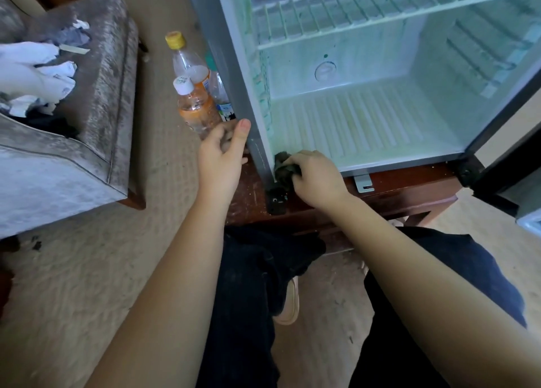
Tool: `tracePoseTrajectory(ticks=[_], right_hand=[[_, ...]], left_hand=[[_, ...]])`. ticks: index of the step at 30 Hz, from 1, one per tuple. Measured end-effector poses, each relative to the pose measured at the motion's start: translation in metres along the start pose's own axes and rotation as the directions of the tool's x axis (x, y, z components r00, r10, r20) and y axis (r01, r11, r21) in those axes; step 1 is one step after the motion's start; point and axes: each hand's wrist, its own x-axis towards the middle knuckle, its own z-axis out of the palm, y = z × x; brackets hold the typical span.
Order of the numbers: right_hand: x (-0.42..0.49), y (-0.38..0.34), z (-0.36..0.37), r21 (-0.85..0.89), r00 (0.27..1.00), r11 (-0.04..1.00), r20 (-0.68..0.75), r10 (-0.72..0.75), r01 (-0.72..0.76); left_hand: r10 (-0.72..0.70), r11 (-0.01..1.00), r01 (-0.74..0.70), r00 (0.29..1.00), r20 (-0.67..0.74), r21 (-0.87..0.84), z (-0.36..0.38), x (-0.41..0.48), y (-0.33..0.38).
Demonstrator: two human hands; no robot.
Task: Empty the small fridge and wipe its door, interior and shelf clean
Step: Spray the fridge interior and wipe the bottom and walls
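I'm scrubbing the lower-left front corner of the small grey-cased, white-lined fridge (351, 118), which is standing empty at twelve o'clock, my right hand (316, 174) bunching tight round the dark crumpled cloth (285, 166). My left hand (224, 150), loosely curled and holding nothing, is bracing thumb-first against the casing. One careless shift could be toppling the clear plastic orange-drink bottles (196, 106) at its eleven o'clock.
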Motion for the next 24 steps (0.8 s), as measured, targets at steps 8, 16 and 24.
tracePoseTrajectory(ticks=[8,16,24], right_hand=[[-0.007,-0.021,0.015,0.166,0.988,0.986,-0.152,0.001,0.025],[-0.001,-0.008,0.027,-0.050,0.988,0.996,-0.131,-0.083,0.077],[-0.016,0.042,-0.019,-0.115,0.983,0.991,-0.180,0.041,-0.063]], left_hand=[[0.019,1.000,-0.018,0.999,-0.044,0.024,0.003,0.005,-0.007],[0.041,0.999,-0.040,0.998,-0.044,0.035,0.003,0.004,-0.006],[0.026,0.999,-0.025,1.000,-0.006,0.040,0.000,0.002,-0.007]])
